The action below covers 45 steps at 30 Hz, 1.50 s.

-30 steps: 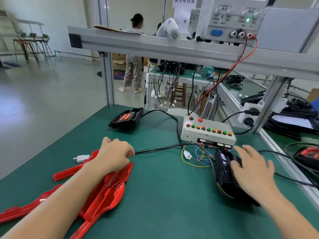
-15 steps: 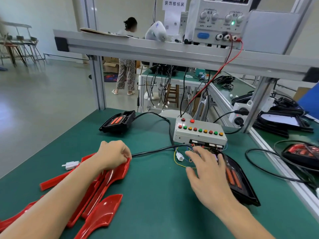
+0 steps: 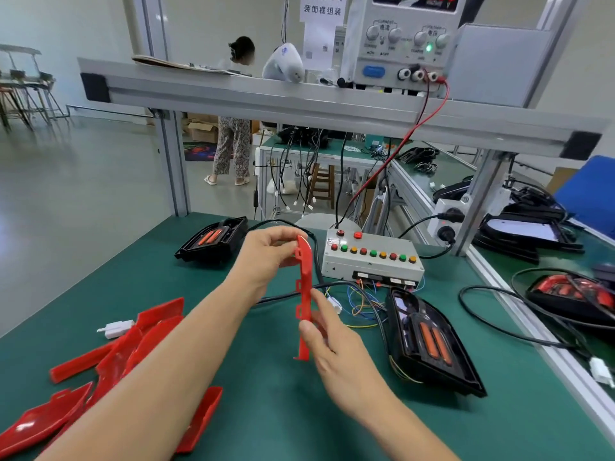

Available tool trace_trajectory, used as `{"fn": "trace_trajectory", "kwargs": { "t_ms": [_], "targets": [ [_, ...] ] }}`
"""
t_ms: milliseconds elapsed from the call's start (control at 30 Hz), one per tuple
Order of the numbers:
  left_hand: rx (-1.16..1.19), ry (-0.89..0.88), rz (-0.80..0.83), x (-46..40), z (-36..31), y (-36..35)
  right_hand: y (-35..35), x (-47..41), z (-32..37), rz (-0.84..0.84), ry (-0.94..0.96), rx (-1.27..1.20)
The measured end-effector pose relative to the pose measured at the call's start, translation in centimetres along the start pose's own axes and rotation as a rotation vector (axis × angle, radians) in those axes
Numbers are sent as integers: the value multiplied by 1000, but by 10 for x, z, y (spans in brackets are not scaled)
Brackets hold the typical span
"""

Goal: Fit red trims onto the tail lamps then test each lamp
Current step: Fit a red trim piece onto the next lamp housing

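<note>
The left forearm covers part of the pile of red trims point(image 3: 139, 347) on the green surface point(image 3: 266, 410), some cut off at the frame's edge. One red trim point(image 3: 304, 294), narrow, curved and notched, stands edge-on and upright above the surface, left hand point(image 3: 266, 257) pinching its top, right hand point(image 3: 332, 344) its lower half, fingers clamped. A black tail lamp point(image 3: 429, 341) lies right, under the button box point(image 3: 372, 261).
</note>
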<state>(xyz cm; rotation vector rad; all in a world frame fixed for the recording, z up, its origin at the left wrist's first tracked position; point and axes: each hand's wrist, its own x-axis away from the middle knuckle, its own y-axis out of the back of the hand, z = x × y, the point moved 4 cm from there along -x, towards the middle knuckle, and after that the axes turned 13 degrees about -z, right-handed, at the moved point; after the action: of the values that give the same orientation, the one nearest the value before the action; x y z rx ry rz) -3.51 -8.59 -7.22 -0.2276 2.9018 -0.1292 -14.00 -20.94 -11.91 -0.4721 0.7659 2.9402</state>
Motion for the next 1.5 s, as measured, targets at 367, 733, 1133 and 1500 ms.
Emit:
{"fn": "trace_trajectory", "kwargs": {
  "t_ms": [367, 733, 1133, 1500],
  "targets": [
    [510, 351, -91, 13, 32, -49, 41, 9, -24, -193, 97, 322],
    [-154, 361, 25, 29, 58, -116, 125, 14, -34, -419, 60, 422],
    [-873, 86, 273, 16, 67, -185, 176, 27, -102, -334, -265, 741],
    [-367, 658, 200, 20, 84, -175, 166, 30, -100, -286, -181, 732]
  ]
}}
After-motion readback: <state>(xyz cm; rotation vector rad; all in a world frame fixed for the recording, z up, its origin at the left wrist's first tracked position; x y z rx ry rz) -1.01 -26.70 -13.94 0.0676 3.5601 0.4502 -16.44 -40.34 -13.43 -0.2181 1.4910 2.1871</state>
